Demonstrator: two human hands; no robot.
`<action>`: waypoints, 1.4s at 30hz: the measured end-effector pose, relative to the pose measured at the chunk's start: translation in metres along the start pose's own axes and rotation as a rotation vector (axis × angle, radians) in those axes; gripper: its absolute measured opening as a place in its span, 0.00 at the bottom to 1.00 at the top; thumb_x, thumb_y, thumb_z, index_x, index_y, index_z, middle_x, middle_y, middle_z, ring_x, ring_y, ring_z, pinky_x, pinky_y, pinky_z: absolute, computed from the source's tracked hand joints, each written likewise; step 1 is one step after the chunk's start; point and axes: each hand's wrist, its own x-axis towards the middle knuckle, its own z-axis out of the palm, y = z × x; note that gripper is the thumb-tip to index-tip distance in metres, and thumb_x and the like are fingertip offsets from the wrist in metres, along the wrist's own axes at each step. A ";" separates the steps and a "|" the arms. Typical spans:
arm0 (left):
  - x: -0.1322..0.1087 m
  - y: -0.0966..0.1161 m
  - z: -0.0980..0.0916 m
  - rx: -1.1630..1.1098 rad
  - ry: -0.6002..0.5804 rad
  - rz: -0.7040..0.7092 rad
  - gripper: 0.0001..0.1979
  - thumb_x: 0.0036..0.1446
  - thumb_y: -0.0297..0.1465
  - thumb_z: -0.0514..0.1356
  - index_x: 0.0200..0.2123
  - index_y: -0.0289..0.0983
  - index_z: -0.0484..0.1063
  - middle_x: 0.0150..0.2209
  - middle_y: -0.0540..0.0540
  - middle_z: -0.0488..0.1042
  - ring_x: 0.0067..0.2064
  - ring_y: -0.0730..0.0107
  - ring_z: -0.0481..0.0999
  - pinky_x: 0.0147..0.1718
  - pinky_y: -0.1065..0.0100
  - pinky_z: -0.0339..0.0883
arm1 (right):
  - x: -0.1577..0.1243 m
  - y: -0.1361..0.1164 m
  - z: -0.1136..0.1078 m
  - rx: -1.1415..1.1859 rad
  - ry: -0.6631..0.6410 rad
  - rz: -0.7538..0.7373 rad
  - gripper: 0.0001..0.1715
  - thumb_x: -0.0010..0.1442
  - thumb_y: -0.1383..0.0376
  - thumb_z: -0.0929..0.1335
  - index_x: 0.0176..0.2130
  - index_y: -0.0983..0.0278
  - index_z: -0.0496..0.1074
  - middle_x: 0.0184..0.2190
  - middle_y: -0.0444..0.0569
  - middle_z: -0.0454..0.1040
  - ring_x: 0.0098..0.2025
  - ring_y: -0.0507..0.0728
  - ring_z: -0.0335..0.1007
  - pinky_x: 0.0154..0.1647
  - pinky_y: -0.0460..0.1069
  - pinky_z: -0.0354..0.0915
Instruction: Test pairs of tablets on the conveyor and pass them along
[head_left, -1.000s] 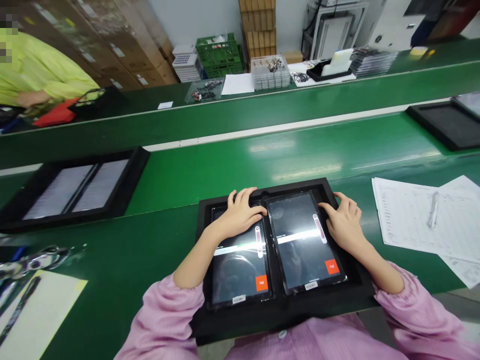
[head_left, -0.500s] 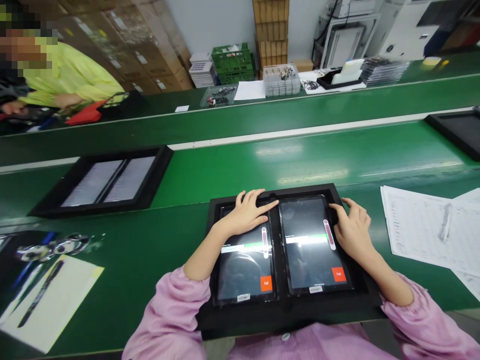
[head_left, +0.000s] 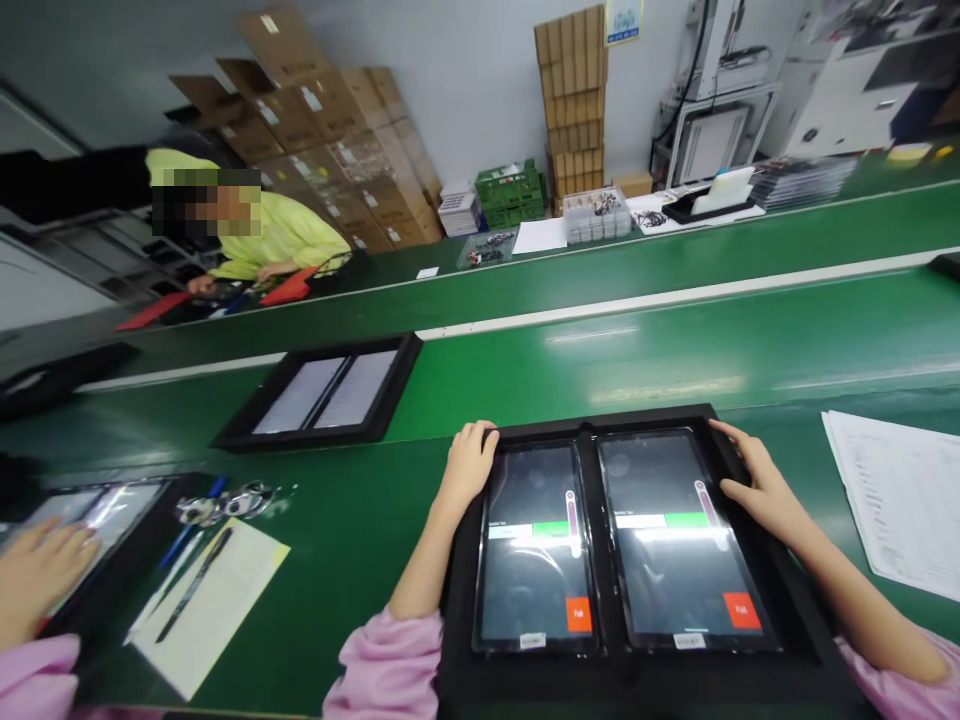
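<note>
A black padded tray (head_left: 517, 685) lies in front of me with two tablets side by side. The left tablet (head_left: 525, 585) and the right tablet (head_left: 667, 580) are lit, each with a white and green bar, a slider strip and a red "Fail" square. My left hand (head_left: 465, 465) is closed around the tray's far left corner, its thumb on top of the rim. At the far right edge, my right hand (head_left: 761, 490) grips the tray's side, forefinger along the rim and thumb inward.
Another tray with two lit tablets (head_left: 322, 390) sits farther back on the left. At far left, a co-worker's hand (head_left: 45, 575) rests over another tablet. Nearby lie a notepad and pen (head_left: 199, 585). Printed sheets (head_left: 900, 500) lie to the right. A person in yellow sits across the bench.
My left hand has moved off the left tablet's screen to the tray's corner. My right hand now holds the tray's edge. The view has turned left, bringing the co-worker's hand into sight.
</note>
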 end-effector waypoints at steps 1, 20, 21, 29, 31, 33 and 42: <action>0.001 -0.001 0.002 0.002 0.004 0.003 0.11 0.67 0.33 0.50 0.43 0.38 0.71 0.43 0.41 0.73 0.49 0.53 0.72 0.54 0.51 0.66 | 0.000 -0.004 0.000 -0.006 0.017 -0.001 0.41 0.49 0.62 0.63 0.63 0.60 0.60 0.46 0.54 0.66 0.51 0.68 0.65 0.53 0.62 0.66; -0.001 0.006 0.001 -0.075 0.004 -0.074 0.06 0.65 0.27 0.55 0.39 0.39 0.72 0.36 0.46 0.69 0.44 0.57 0.71 0.52 0.56 0.66 | 0.007 -0.041 -0.014 -0.416 -0.049 0.389 0.30 0.58 0.45 0.60 0.48 0.64 0.68 0.24 0.52 0.70 0.29 0.70 0.71 0.28 0.54 0.61; -0.001 0.007 0.001 -0.078 0.008 -0.076 0.06 0.65 0.27 0.55 0.39 0.39 0.72 0.36 0.46 0.69 0.44 0.57 0.71 0.52 0.56 0.66 | 0.005 -0.045 -0.016 -0.413 0.007 0.397 0.26 0.58 0.46 0.62 0.43 0.63 0.69 0.23 0.51 0.69 0.27 0.68 0.69 0.26 0.53 0.59; -0.007 0.014 -0.003 -0.109 0.058 -0.092 0.09 0.65 0.30 0.51 0.41 0.37 0.71 0.42 0.40 0.73 0.49 0.53 0.73 0.56 0.51 0.66 | -0.015 -0.078 -0.016 0.533 0.225 -0.062 0.44 0.63 0.34 0.63 0.16 0.59 0.43 0.14 0.38 0.40 0.16 0.51 0.39 0.20 0.49 0.46; -0.014 0.016 -0.005 -0.119 0.087 -0.110 0.14 0.66 0.33 0.48 0.47 0.35 0.70 0.48 0.35 0.73 0.54 0.51 0.71 0.58 0.49 0.64 | -0.012 -0.080 -0.010 0.735 0.132 -0.085 0.45 0.62 0.37 0.68 0.14 0.59 0.44 0.12 0.37 0.41 0.15 0.49 0.36 0.18 0.48 0.41; -0.026 0.017 -0.005 -0.126 0.112 -0.136 0.20 0.67 0.35 0.46 0.55 0.32 0.65 0.55 0.30 0.69 0.60 0.48 0.67 0.61 0.46 0.61 | -0.009 -0.078 -0.007 0.888 0.081 -0.095 0.45 0.64 0.41 0.69 0.15 0.60 0.44 0.12 0.36 0.41 0.14 0.48 0.35 0.18 0.48 0.39; -0.162 -0.011 -0.018 -0.572 -0.085 -0.222 0.37 0.64 0.48 0.56 0.70 0.46 0.46 0.71 0.42 0.49 0.71 0.53 0.49 0.69 0.51 0.47 | -0.039 -0.089 -0.014 0.704 -0.096 -0.084 0.44 0.69 0.36 0.60 0.15 0.59 0.44 0.14 0.38 0.42 0.17 0.51 0.38 0.22 0.50 0.42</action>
